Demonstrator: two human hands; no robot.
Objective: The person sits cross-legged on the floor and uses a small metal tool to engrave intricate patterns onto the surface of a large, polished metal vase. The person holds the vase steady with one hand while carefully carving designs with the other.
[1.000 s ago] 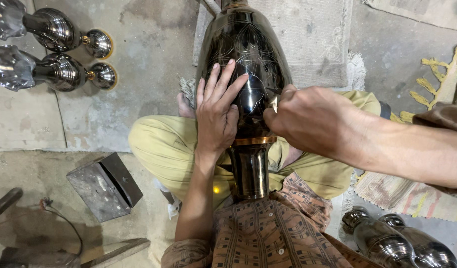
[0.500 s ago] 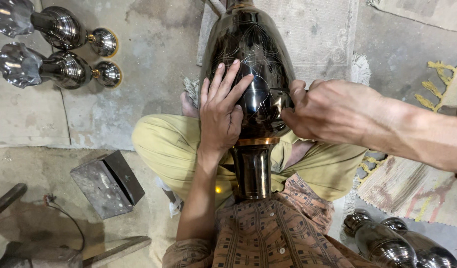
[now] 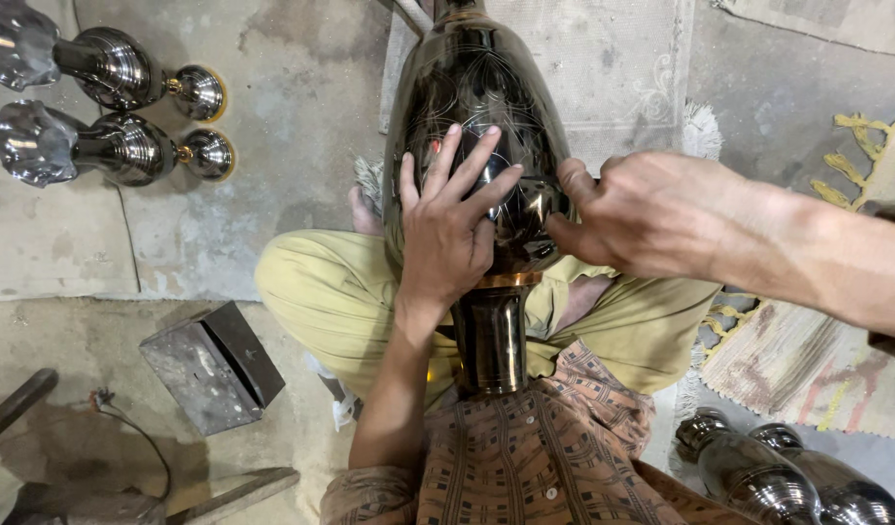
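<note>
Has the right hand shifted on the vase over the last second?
Yes. The right hand has slid rightward along the vase, away from the left hand, which stays flat on the vase's dark body.

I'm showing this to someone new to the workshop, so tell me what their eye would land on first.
A big dark shiny vase with fine engraved lines fills the top centre, lying across the seated person's lap. The left hand is spread flat on its belly, while the right hand pinches at its right side. Next come the polished metal pieces lying on the floor at upper left and a metal block at lower left.
</note>
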